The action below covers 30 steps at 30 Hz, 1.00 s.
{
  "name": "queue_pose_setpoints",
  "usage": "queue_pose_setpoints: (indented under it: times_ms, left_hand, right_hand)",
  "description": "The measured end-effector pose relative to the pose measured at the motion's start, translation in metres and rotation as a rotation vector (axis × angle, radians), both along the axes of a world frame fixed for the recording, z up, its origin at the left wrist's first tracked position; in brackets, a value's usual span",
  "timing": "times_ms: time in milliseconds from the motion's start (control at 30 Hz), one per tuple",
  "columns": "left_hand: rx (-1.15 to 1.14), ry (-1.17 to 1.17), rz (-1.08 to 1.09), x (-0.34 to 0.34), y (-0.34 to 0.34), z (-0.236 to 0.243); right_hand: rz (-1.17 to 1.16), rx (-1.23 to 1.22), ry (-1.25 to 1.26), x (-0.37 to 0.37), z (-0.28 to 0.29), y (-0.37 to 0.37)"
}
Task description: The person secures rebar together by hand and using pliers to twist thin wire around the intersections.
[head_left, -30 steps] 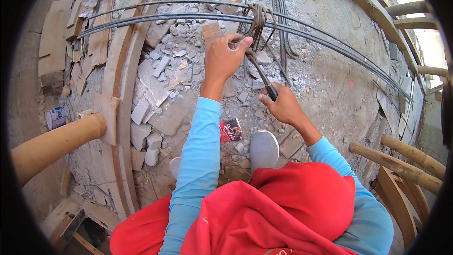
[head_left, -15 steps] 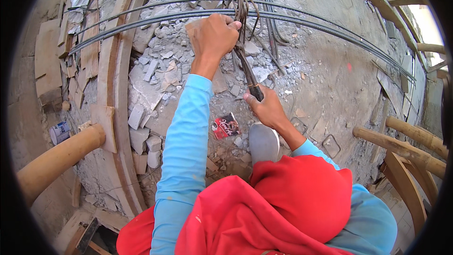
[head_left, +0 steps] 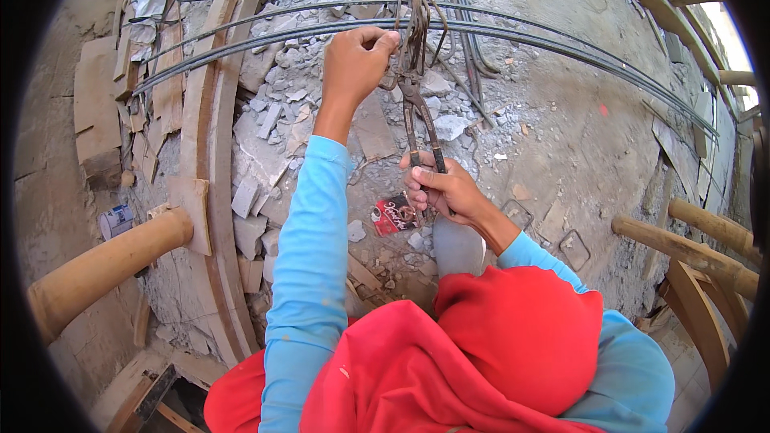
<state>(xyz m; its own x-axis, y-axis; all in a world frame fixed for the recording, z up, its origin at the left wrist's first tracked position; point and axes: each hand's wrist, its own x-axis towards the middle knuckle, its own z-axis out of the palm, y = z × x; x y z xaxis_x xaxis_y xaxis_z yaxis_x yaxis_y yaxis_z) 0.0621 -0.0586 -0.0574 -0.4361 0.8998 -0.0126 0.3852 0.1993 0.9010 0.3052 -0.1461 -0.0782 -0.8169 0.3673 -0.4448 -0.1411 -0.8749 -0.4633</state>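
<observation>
Long steel reinforcing bars (head_left: pixel 321 26) run across in front of me, with several rusty bent steel rings (head_left: pixel 417 32) hanging round them. My left hand (head_left: pixel 357 64) is pinched closed at the bars, just left of the rings; what lies between its fingertips is hidden. A pair of pincers (head_left: pixel 425 116) is in my right hand (head_left: pixel 445 187), its fingers wrapped round the handles. The handles stand apart, and the pincers' head is right below the rings, near a thin loop of wire (head_left: pixel 389 82).
Broken concrete rubble (head_left: pixel 273 120) covers the ground beneath the bars. A timber beam (head_left: pixel 210 136) and a bamboo pole (head_left: pixel 112 273) are on the left. More bamboo poles (head_left: pixel 682 252) stick in from the right. A red and black packet (head_left: pixel 393 215) lies near my shoe (head_left: pixel 459 247).
The pincers' handles have spread apart, and my right hand has shifted its fingers on them and dropped slightly. My left hand stays at the bars. The whole view has shifted a little.
</observation>
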Motion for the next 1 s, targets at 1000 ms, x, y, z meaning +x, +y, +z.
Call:
queue_pose_setpoints:
  times_ms: [1000]
  left_hand:
    - [0.049,-0.841,0.417,0.039,-0.04,-0.053]
  right_hand:
    - [0.289,0.291,-0.195,0.032,0.051,0.053]
